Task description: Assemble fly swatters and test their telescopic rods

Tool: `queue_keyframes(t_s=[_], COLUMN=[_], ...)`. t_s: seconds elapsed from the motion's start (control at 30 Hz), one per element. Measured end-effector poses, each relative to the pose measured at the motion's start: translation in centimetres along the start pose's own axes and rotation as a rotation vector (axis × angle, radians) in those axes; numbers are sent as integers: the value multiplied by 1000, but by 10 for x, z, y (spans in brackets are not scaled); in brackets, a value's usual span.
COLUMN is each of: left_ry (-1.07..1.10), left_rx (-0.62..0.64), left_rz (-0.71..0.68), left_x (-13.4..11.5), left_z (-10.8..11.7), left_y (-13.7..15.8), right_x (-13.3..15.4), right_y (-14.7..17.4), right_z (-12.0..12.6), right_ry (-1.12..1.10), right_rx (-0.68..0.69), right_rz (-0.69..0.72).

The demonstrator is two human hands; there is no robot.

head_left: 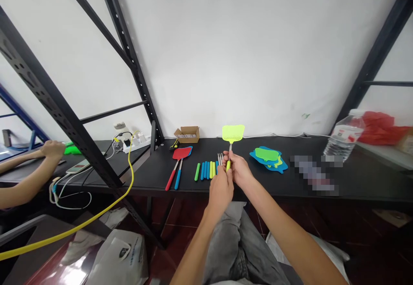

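Note:
My left hand [221, 187] is closed around the lower end of a yellow fly swatter [232, 133], at its yellow handle [228, 165]. The fingers of my right hand [240, 169] pinch the same swatter higher up, around its metal rod. The swatter stands upright with its mesh head above my hands. Left of my hands lies a row of blue, yellow and green handles [208, 170]. Several silver rods [220, 159] show just behind my left hand, their lower ends hidden. On the right is a pile of blue, green and yellow swatter heads [267, 156].
Red and blue fly swatters [182, 152] lie at left, before an open cardboard box [187, 134]. A water bottle [345, 136] and red bag [380, 128] stand right. A yellow cable [132, 169] crosses the left. Another person's hand [53, 148] is at far left.

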State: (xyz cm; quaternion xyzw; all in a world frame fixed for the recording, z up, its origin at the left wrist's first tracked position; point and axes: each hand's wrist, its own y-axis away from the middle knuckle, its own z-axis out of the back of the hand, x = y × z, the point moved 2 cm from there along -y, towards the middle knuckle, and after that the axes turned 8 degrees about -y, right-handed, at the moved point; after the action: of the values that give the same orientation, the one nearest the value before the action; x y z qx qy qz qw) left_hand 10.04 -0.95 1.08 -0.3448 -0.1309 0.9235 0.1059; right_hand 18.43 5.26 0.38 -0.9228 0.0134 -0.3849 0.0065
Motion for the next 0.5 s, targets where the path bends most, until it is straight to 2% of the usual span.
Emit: queue_keyframes(t_s=[0.07, 0.13, 0.23, 0.3, 0.37, 0.43, 0.5], left_ry=[192, 396, 662, 708, 584, 208, -173], left_rx=[-6, 41, 202, 235, 97, -91, -179], left_rz=[-13, 32, 157, 158, 144, 160, 255], left_x=[-4, -6, -1, 11, 31, 56, 79], left_z=[-9, -17, -28, -25, -7, 21, 47], left_y=[-2, 3, 25, 39, 41, 29, 10], right_x=[2, 11, 39, 64, 84, 92, 90], right_y=[-2, -8, -21, -27, -26, -19, -10], right_z=[2, 5, 17, 32, 48, 61, 68], right_ry=[-38, -80, -206, -249, -161, -42, 31], right_rx=[-22, -40, -127, -160, -126, -74, -34], right_rz=[0, 25, 125, 202, 207, 131, 92])
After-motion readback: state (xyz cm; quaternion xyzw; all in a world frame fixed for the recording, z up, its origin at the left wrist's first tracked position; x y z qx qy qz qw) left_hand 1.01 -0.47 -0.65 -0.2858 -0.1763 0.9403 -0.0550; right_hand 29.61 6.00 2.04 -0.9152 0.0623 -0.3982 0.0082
